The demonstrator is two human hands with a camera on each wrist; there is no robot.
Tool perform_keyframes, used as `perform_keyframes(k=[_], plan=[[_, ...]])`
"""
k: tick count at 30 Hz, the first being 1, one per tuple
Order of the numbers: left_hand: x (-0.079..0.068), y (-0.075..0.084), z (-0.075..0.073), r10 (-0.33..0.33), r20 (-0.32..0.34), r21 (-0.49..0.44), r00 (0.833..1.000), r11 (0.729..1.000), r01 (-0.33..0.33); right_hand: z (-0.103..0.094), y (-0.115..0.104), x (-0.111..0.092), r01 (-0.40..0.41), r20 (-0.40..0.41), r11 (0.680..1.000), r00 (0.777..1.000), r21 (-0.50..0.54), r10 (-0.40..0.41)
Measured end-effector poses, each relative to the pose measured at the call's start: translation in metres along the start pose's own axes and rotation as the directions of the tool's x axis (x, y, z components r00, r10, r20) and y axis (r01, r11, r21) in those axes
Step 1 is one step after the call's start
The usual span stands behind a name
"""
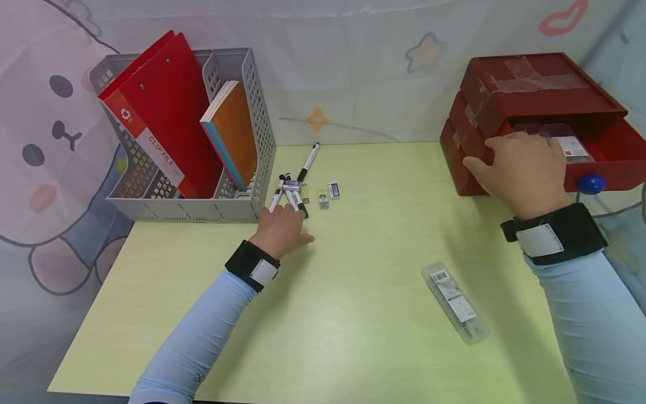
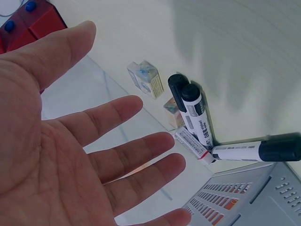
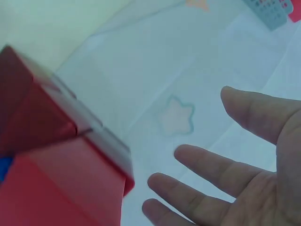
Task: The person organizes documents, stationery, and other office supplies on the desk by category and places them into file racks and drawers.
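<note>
My left hand [image 1: 282,231] hovers just in front of a small pile of black-and-white markers [image 1: 295,199], fingers spread and holding nothing. A white eraser [image 2: 193,145] lies against the markers in the left wrist view. Beside the pile are another eraser [image 1: 334,190] and small yellowish blocks [image 1: 323,199]. My right hand [image 1: 527,168] is over the pulled-out upper drawer [image 1: 615,175] of a red drawer box [image 1: 550,84]. Its fingers look extended and empty in the right wrist view. Clear plastic cases [image 1: 572,147] lie in that drawer, partly hidden by the hand.
A grey basket [image 1: 187,210] at the back left holds a red clip file [image 1: 166,112] and several books [image 1: 234,134]. On the table's right half lies a clear, labelled plastic case [image 1: 456,303]. A blue knob [image 1: 591,184] juts from the drawer front.
</note>
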State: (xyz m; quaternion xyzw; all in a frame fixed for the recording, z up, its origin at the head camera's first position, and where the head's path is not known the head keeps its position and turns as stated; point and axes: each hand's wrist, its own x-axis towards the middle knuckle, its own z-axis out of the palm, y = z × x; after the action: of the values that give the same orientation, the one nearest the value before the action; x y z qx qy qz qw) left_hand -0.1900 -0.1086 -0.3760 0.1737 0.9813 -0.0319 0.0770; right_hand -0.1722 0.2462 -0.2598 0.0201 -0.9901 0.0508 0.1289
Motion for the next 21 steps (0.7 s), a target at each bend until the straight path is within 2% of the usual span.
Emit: perform_keyframes(k=[7, 10, 12, 14, 17, 21], plan=[[0.000, 0.000, -0.001, -0.003, 0.014, -0.001, 1.000, 1.000, 0.003, 0.026, -0.012, -0.013, 0.071, 0.042, 0.995, 0.996, 0.075, -0.074], [0.000, 0.000, -0.001, -0.004, 0.017, -0.001, 1.000, 1.000, 0.004, 0.039, -0.013, -0.021, 0.079, 0.108, 0.994, 0.990, 0.072, -0.086], [0.000, 0.000, 0.000, -0.003, 0.015, 0.000, 1.000, 1.000, 0.003, 0.047, -0.014, -0.026, 0.071, 0.186, 0.996, 0.979, 0.051, -0.079], [0.000, 0.001, 0.000, -0.001, 0.011, -0.003, 1.000, 1.000, 0.001, 0.055, -0.015, -0.032, 0.059, 0.287, 0.998, 0.956, 0.030, -0.065], [-0.001, 0.001, 0.000, 0.003, 0.005, -0.008, 1.000, 1.000, -0.003, 0.065, -0.017, -0.040, 0.045, 0.428, 0.999, 0.903, 0.000, -0.041], [-0.001, 0.002, -0.001, 0.004, 0.009, -0.013, 1.000, 1.000, -0.004, 0.076, -0.019, -0.050, 0.051, 0.556, 0.999, 0.831, -0.016, -0.034]])
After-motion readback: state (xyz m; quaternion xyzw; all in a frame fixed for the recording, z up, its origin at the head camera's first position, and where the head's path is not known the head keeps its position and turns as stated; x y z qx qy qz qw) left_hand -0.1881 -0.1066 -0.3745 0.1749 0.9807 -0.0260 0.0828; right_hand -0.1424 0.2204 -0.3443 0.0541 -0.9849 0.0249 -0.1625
